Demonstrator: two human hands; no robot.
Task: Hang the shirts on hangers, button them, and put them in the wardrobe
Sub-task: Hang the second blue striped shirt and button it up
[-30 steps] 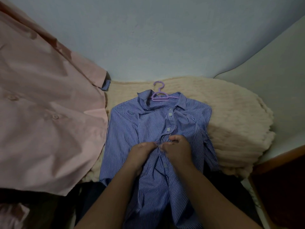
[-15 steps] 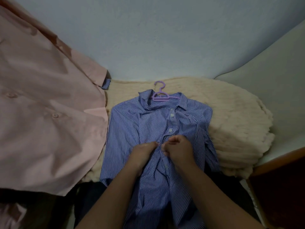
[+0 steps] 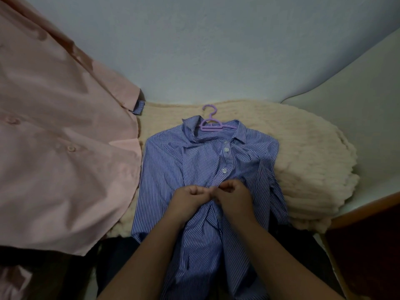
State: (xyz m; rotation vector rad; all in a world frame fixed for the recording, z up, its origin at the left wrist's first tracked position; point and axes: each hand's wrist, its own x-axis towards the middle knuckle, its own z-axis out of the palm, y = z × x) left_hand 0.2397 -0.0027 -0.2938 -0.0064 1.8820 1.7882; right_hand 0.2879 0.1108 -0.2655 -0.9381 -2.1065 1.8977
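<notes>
The shirt [image 3: 171, 169], blue-striped and already on a purple hanger [image 3: 213, 124], lies flat on a cream blanket [image 3: 307, 161] beside a pink shirt [image 3: 60, 137] at left. Both hands meet at its placket below two fastened buttons: the left hand [image 3: 190, 198] and right hand [image 3: 232, 197] have fingers curled, pinching the cloth edges together. In this dim light, the small button could slip the hole or go into the wrong one, leaving the front skewed.
</notes>
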